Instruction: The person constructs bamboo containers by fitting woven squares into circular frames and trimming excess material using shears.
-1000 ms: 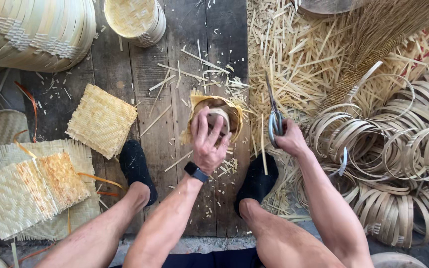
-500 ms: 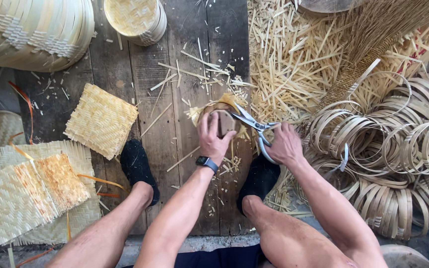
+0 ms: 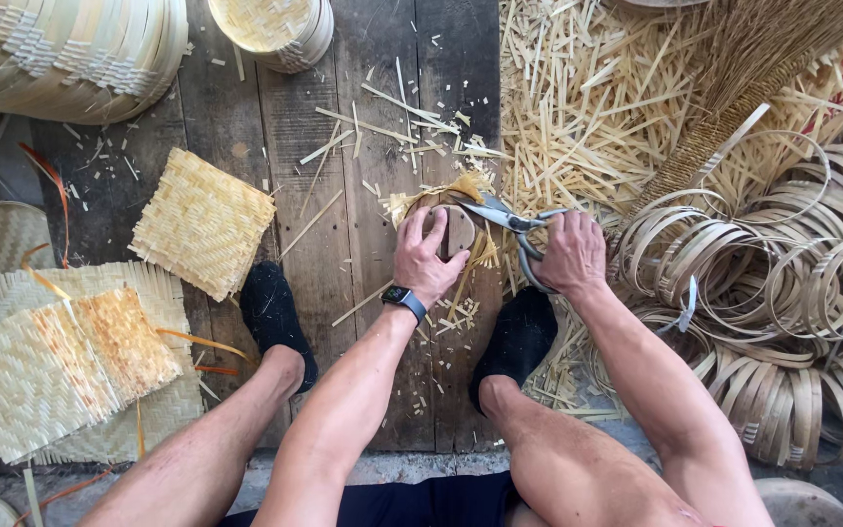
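Scissors (image 3: 500,217), one pair, are being gripped by the right hand (image 3: 568,254); the left hand (image 3: 428,256) is pressing one small, frayed woven bamboo basket (image 3: 461,210).

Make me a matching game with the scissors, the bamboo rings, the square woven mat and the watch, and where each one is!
Things:
1. scissors
2. bamboo rings
3. square woven mat
4. watch

Places:
A. on the left wrist
B. piled at the far right
C. in the right hand
D. flat on the planks, left of the left hand

Pairs: 1-C, 2-B, 3-D, 4-A
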